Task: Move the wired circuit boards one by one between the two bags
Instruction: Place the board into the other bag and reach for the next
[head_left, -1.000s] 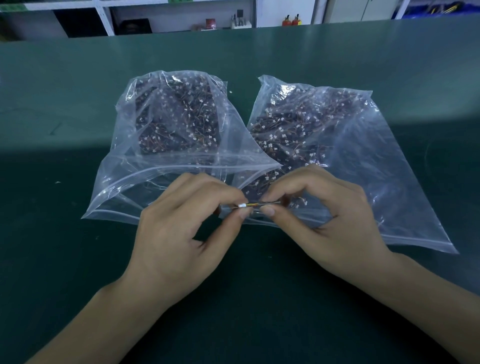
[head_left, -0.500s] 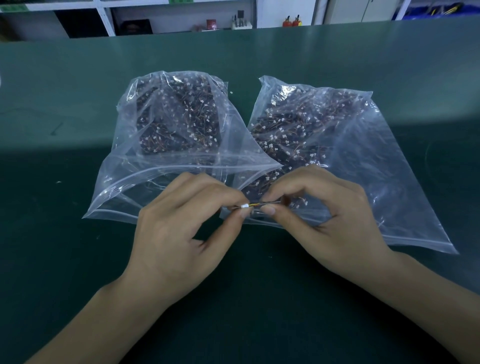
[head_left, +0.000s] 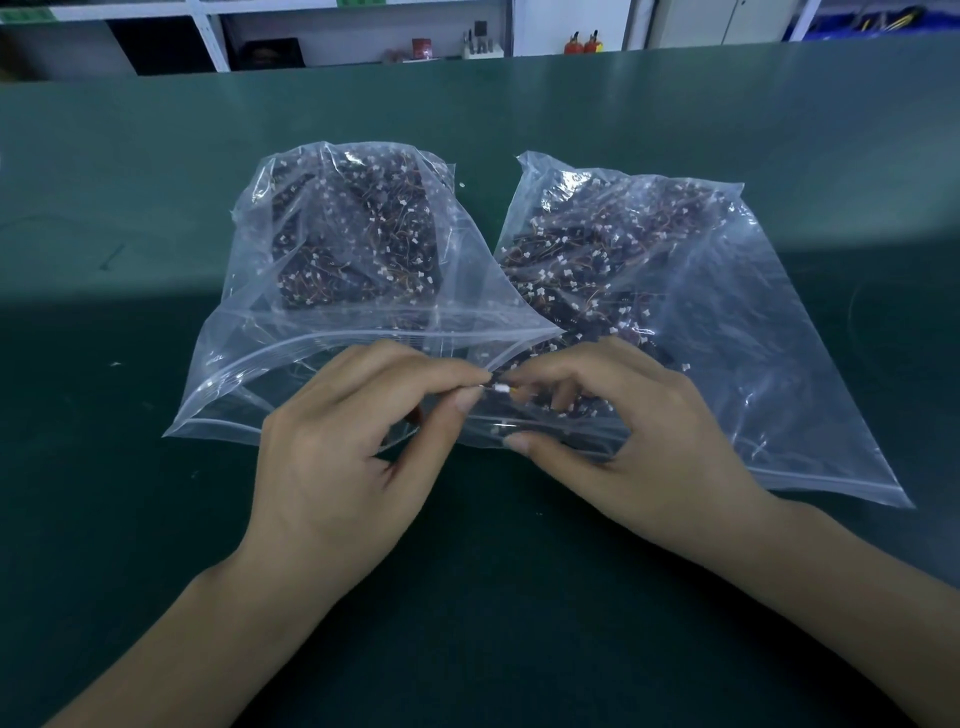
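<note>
White-tipped wired circuit board (head_left: 501, 388) is pinched between left hand (head_left: 337, 462) and right hand (head_left: 639, 441) fingers.

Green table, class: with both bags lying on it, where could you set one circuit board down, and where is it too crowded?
Bare green table shows between the forearms, left of the left bag, right of the right bag and behind both. It is crowded at the bag mouths, where the left hand and right hand meet over a wired piece.

Clear bags (head_left: 332, 358), dark-green table (head_left: 519, 597)
</note>
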